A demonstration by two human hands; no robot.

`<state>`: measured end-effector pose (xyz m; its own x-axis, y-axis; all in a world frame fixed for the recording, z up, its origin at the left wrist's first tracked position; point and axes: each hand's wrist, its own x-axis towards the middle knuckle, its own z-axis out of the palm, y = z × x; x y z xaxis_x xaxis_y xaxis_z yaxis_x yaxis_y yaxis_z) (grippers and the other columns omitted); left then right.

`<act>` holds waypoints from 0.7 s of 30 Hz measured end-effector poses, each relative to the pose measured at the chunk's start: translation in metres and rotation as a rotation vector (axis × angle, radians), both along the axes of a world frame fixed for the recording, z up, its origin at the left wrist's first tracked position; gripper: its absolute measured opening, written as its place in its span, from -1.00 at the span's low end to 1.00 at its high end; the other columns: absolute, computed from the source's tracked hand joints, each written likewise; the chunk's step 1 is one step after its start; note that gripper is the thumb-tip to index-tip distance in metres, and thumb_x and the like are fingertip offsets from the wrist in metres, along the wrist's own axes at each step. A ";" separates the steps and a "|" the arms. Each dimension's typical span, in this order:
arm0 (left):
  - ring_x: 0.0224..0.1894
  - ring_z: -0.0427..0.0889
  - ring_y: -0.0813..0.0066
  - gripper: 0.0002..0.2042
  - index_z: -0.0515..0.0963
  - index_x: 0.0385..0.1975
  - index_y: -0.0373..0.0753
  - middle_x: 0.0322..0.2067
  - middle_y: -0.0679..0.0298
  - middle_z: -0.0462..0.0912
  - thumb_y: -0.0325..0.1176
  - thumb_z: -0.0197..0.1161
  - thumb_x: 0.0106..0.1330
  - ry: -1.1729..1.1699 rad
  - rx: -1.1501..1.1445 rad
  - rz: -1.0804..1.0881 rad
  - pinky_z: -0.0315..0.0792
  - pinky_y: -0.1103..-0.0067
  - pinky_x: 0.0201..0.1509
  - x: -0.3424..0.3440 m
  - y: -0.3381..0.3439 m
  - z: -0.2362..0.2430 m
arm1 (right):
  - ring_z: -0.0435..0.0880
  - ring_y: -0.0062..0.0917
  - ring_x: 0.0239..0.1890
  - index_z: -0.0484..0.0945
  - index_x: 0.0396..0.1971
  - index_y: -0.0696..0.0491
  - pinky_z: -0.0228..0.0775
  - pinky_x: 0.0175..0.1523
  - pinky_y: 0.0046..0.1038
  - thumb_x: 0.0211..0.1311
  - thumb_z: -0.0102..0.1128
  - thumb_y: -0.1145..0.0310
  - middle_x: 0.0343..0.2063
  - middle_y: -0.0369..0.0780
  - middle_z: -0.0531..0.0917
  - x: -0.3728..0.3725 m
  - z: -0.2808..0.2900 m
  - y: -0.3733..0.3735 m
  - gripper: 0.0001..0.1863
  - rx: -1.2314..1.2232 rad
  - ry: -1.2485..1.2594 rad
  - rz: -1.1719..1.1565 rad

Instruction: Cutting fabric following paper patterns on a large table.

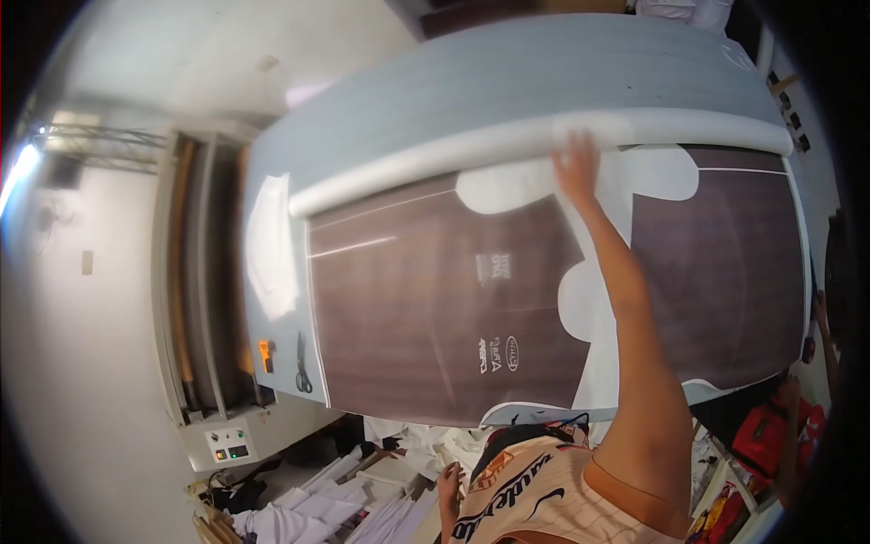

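Observation:
My right hand [577, 168] reaches across the table, fingers spread, at the near side of a long white paper roll [408, 170]; it is slightly blurred and holds nothing. From the roll a sheet printed with dark brown garment panels [390, 308] lies unrolled toward me, with white and pale lettering on it. White gaps with rounded outlines separate the brown areas. Low beside my body hangs my left hand [449, 478], below the table's near edge and nearest to white scraps; its fingers are partly hidden, and I cannot tell whether they are closed.
Black scissors [303, 364] and a small orange tool [265, 355] lie at the light blue table's [634, 68] left end, near folded white sheets [272, 249]. A large roller machine [204, 281] stands left. White cloth [308, 508] heaps below. Another person's arm [823, 331] shows at right.

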<state>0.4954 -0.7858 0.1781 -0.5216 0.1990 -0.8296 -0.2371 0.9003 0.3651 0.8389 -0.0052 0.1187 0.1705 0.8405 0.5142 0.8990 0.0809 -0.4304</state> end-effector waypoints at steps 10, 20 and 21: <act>-0.25 0.69 0.45 -0.57 0.57 0.09 -0.30 -0.18 0.11 0.72 -0.11 0.28 0.39 -0.030 -0.086 -0.001 0.47 0.59 -0.29 0.007 0.006 0.009 | -0.09 -0.12 0.55 0.01 0.52 -0.16 -0.30 0.52 0.11 0.32 -0.13 -0.39 0.52 -0.08 -0.03 -0.034 0.001 0.060 -0.09 -0.357 -0.317 0.010; -0.45 0.66 0.48 -0.55 0.61 0.03 -0.23 -0.38 0.17 0.72 0.00 0.32 0.33 0.013 0.079 -0.176 0.45 0.55 -0.40 -0.007 0.017 -0.041 | -0.05 -0.29 0.55 -0.09 0.51 0.10 -0.07 0.52 -0.31 0.39 0.23 0.24 0.53 -0.14 -0.03 -0.078 0.054 0.063 -0.14 -0.231 1.136 0.820; -0.52 0.61 0.51 -0.53 0.61 0.04 -0.20 -0.39 0.14 0.72 0.04 0.32 0.31 0.044 0.063 -0.213 0.46 0.51 -0.45 -0.014 0.004 -0.059 | -0.01 -0.30 0.54 -0.07 0.50 0.12 -0.02 0.51 -0.33 0.42 0.18 0.32 0.51 -0.16 0.02 -0.107 0.039 0.009 -0.20 -0.191 1.165 0.907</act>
<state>0.4809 -0.7822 0.1188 -0.4975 0.3596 -0.7894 -0.0268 0.9032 0.4283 0.7321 0.0037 0.1578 -0.2076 0.9200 0.3325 -0.2746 0.2714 -0.9225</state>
